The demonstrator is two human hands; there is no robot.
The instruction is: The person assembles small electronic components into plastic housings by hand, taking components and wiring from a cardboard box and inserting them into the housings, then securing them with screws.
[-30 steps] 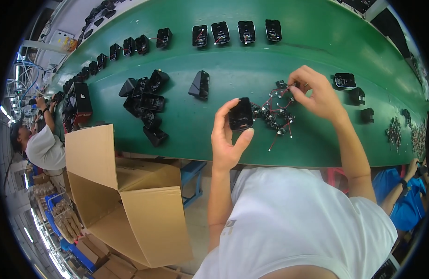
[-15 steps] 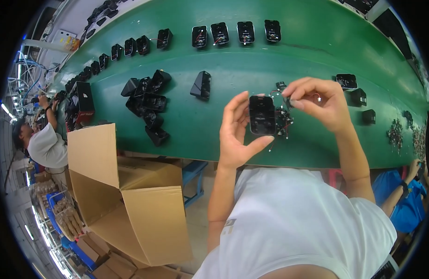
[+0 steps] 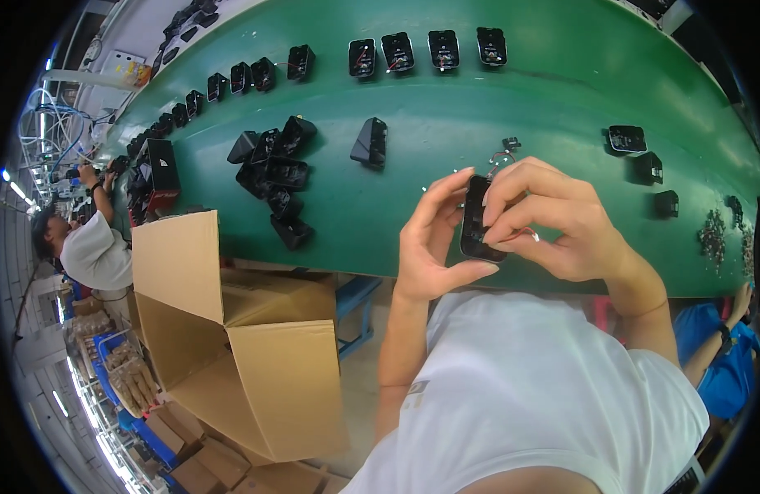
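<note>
A small black plastic housing (image 3: 476, 219) is held up between both hands over the near edge of the green table (image 3: 446, 132). My left hand (image 3: 433, 243) grips its left side with thumb and fingers. My right hand (image 3: 553, 218) covers its right side, fingertips pressed onto its face. A small wired part (image 3: 505, 150) lies on the table just beyond my right hand.
A heap of black housings (image 3: 274, 169) and a single one (image 3: 371, 142) lie to the left. A row of housings (image 3: 427, 48) lines the far edge, more sit at the right (image 3: 643, 160). An open cardboard box (image 3: 231, 329) stands below left. Another person (image 3: 87, 247) works far left.
Both hands have lifted the black housing off the table and drawn it nearer to me. My right hand left the wired parts and closed over the housing.
</note>
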